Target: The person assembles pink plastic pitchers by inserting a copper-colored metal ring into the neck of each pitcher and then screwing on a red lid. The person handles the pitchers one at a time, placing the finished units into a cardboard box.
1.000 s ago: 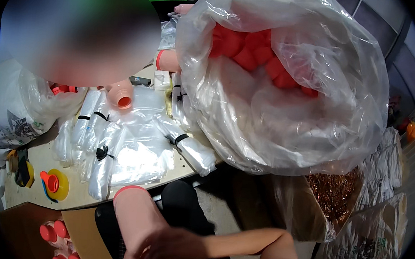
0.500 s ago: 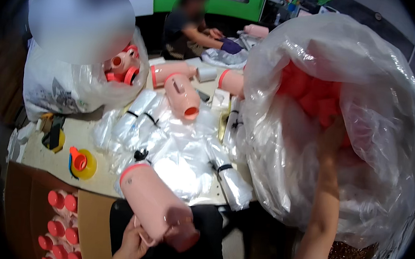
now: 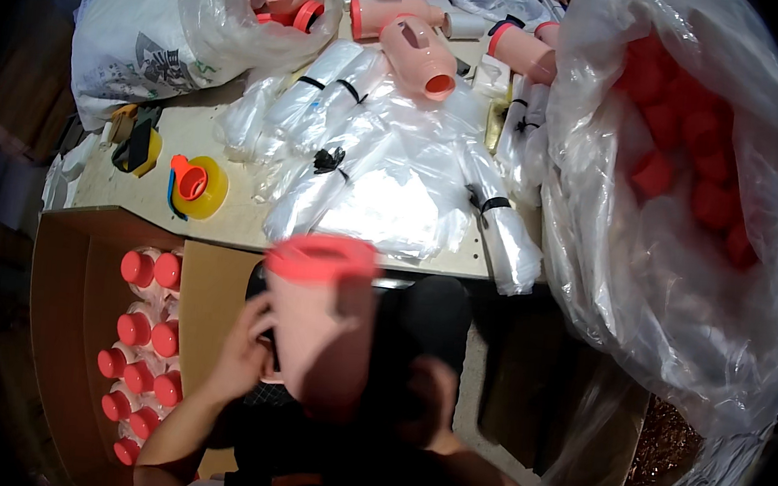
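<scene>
1. Looking down through the head view, a pale pink cup (image 3: 319,320) with a coral-red rim sits blurred in the lower middle of the frame, held upright and close to the body above the lap, probably so the open mouth faces up toward the eyes

2. The left hand (image 3: 241,350) cups the left side of it, fingers curled and pressed against the wall; the right hand (image 3: 435,400) lies at its lower right, too blurred to tell whether its fingers are spread or closed, though it seems to touch the base

3. The cup looks like smooth matt plastic, tapering downward, with a thick bright rim; a dark patch shows on its right side, unclear what

4. Along the left edge an open cardboard box (image 3: 69,308) holds rows of wrapped pieces with red caps (image 3: 145,333), standing upright and packed side by side, likely so they fill the box neatly

5. In the upper middle a beige table (image 3: 186,133) carries bundles of clear plastic bags (image 3: 385,178) tied with black bands, a yellow tape roll (image 3: 198,187), and loose pink cups (image 3: 419,56) lying on their sides

6. At the right a big clear sack (image 3: 678,222) bulges with red parts, its mouth near the table; another sack (image 3: 185,31) rests at the upper left
</scene>
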A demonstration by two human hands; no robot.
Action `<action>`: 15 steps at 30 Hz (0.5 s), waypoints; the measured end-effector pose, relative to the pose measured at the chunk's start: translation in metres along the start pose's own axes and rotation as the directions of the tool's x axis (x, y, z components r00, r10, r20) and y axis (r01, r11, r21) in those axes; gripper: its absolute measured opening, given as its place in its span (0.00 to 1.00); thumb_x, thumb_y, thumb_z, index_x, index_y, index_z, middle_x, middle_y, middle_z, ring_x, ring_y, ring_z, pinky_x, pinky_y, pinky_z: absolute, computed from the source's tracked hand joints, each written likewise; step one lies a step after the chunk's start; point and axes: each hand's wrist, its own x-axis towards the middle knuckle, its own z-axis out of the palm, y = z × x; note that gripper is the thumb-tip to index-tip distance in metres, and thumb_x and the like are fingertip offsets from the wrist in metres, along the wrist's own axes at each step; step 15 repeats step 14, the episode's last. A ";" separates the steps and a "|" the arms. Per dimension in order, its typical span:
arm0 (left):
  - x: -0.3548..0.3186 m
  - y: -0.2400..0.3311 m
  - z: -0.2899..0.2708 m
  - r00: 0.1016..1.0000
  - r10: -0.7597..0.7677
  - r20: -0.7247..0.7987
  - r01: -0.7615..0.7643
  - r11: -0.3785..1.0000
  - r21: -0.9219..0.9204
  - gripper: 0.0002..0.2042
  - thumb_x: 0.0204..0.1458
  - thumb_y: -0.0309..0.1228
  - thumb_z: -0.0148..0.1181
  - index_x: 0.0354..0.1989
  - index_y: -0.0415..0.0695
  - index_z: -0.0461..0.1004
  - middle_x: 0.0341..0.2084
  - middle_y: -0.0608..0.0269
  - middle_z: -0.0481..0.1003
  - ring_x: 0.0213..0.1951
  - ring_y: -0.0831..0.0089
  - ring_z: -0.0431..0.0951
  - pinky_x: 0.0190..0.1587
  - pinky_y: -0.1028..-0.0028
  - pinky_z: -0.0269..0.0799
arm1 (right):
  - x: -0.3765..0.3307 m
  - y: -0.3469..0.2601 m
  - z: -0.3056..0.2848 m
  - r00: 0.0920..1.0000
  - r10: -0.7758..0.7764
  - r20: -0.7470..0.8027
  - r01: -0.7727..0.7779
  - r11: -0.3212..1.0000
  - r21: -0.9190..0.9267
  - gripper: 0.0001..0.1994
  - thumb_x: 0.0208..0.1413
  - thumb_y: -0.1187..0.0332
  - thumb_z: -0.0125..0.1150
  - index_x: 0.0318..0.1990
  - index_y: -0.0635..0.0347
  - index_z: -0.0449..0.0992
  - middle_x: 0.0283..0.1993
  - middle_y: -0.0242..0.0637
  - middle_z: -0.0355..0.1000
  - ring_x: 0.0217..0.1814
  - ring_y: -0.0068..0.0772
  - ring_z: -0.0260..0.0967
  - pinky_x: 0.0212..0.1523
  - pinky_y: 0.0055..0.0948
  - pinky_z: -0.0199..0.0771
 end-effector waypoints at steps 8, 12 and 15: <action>0.089 0.015 0.038 0.935 0.069 0.348 -0.088 0.995 0.040 0.08 0.56 0.29 0.60 0.37 0.37 0.80 0.35 0.56 0.81 0.36 0.67 0.82 0.40 0.69 0.77 | 0.104 0.024 -0.057 0.726 0.465 0.507 -0.667 0.654 0.356 0.31 0.55 0.72 0.64 0.68 0.63 0.65 0.64 0.42 0.65 0.68 0.35 0.61 0.68 0.31 0.58; 0.214 -0.018 0.084 0.932 0.327 0.153 -0.361 0.832 0.421 0.05 0.49 0.30 0.66 0.30 0.42 0.79 0.26 0.58 0.74 0.37 0.56 0.73 0.43 0.61 0.69 | 0.110 0.041 -0.051 0.788 0.358 0.501 -0.539 0.795 0.279 0.32 0.52 0.72 0.65 0.67 0.62 0.66 0.66 0.44 0.65 0.69 0.42 0.62 0.69 0.37 0.58; 0.261 -0.062 0.100 0.914 0.285 0.290 -0.406 0.631 0.661 0.08 0.50 0.34 0.68 0.37 0.48 0.79 0.39 0.57 0.75 0.47 0.56 0.73 0.51 0.62 0.68 | 0.120 0.042 -0.053 0.801 0.312 0.511 -0.432 0.892 0.134 0.33 0.50 0.70 0.67 0.66 0.61 0.66 0.68 0.43 0.64 0.70 0.47 0.61 0.71 0.41 0.58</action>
